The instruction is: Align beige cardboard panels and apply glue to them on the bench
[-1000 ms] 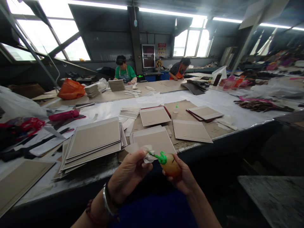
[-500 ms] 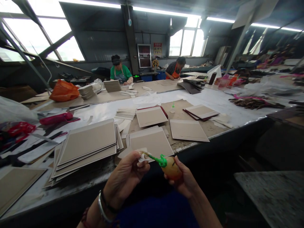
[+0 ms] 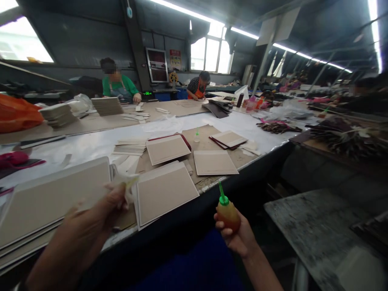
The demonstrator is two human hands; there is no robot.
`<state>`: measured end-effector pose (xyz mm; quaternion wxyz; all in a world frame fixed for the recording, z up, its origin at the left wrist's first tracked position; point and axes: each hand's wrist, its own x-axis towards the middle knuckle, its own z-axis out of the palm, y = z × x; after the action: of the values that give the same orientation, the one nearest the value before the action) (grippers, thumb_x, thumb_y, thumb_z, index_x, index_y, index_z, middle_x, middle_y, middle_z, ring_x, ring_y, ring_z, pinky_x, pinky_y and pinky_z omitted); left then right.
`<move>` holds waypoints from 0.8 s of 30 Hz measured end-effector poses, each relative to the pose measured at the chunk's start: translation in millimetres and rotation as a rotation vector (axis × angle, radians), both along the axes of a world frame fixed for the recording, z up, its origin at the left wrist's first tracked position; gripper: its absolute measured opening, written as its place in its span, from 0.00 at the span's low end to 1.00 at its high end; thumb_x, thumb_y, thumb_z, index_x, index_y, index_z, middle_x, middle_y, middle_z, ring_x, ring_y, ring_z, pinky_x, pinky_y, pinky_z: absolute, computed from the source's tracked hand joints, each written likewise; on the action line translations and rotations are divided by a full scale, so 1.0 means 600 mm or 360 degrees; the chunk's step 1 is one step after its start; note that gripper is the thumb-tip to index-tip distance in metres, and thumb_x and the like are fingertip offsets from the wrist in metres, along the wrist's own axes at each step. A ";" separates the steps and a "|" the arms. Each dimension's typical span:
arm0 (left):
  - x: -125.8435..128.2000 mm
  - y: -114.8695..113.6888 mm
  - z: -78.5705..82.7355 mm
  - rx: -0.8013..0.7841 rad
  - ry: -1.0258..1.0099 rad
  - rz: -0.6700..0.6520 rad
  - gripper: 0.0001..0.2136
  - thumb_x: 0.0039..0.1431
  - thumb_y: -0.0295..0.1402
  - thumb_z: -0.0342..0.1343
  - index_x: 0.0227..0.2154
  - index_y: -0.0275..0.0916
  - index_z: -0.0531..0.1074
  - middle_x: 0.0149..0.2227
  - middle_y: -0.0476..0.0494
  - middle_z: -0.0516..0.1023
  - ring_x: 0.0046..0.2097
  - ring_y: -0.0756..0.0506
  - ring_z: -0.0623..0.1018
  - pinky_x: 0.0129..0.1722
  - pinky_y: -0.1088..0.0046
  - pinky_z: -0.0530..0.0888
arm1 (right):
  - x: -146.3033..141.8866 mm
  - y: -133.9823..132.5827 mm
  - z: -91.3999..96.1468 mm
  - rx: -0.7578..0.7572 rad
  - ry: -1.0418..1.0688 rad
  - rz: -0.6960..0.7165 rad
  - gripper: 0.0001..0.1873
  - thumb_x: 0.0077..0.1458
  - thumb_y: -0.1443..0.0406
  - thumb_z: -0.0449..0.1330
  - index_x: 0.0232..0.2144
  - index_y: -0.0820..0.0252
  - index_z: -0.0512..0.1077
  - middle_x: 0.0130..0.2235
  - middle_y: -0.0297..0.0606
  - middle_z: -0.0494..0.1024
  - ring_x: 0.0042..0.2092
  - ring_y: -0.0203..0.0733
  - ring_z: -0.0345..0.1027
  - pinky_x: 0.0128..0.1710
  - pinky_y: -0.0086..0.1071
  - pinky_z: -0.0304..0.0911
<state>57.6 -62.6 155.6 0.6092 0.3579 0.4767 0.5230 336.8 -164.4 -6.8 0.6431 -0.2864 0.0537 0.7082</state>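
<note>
In my right hand (image 3: pixel 235 232) is a squeeze bottle (image 3: pixel 228 216) of amber liquid, its green nozzle pointing up. The fingers wrap round its lower part, in front of the table edge. My left hand (image 3: pixel 97 214), blurred by motion, pinches a crumpled white tissue (image 3: pixel 131 188) with a yellowish stain. It passes over the left stack of beige panels (image 3: pixel 60 190). Right of the tissue, another beige panel (image 3: pixel 166 192) lies near the table edge on more sheets. Beyond it are a beige panel on a dark red piece (image 3: pixel 168 149) and a single panel (image 3: pixel 214 162).
A small green-tipped bottle (image 3: pixel 197 135) stands on brown board behind the panels. White strips (image 3: pixel 130 146) lie to its left. Two people work across the table, one in a green top (image 3: pixel 121 85), one in an orange apron (image 3: pixel 198 89). A grey board (image 3: pixel 318 226) is at right.
The view has turned right. My hands have moved apart: the tissue has come off the green nozzle and gone left, while the bottle has tipped from slanted to upright.
</note>
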 end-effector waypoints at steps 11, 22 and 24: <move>0.061 0.010 -0.112 0.0320 0.0713 -0.0568 0.18 0.46 0.50 0.55 0.20 0.38 0.71 0.24 0.49 0.71 0.31 0.49 0.70 0.32 0.78 0.67 | -0.001 -0.011 0.024 0.0093 0.0066 0.0063 0.23 0.50 0.51 0.56 0.34 0.68 0.71 0.29 0.45 0.74 0.23 0.31 0.62 0.13 0.16 0.53; 0.148 -0.053 -0.064 0.0718 0.0803 -0.0917 0.13 0.54 0.41 0.51 0.37 0.40 0.73 0.36 0.47 0.77 0.39 0.46 0.74 0.40 0.74 0.68 | -0.051 -0.015 0.058 -0.0117 -0.0408 0.0048 0.22 0.53 0.52 0.54 0.30 0.67 0.72 0.26 0.42 0.74 0.21 0.34 0.65 0.12 0.20 0.52; 0.147 -0.054 -0.060 0.0844 0.0884 -0.0889 0.11 0.55 0.39 0.50 0.35 0.40 0.73 0.36 0.48 0.77 0.40 0.47 0.74 0.40 0.75 0.69 | -0.054 -0.015 0.062 -0.0124 -0.0474 0.0062 0.22 0.53 0.52 0.54 0.29 0.67 0.72 0.25 0.41 0.74 0.21 0.34 0.65 0.12 0.21 0.53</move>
<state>145.6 -95.0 119.8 0.4636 0.7419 0.3570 0.3273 304.2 -173.3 30.1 0.6186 -0.4139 -0.0202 0.6676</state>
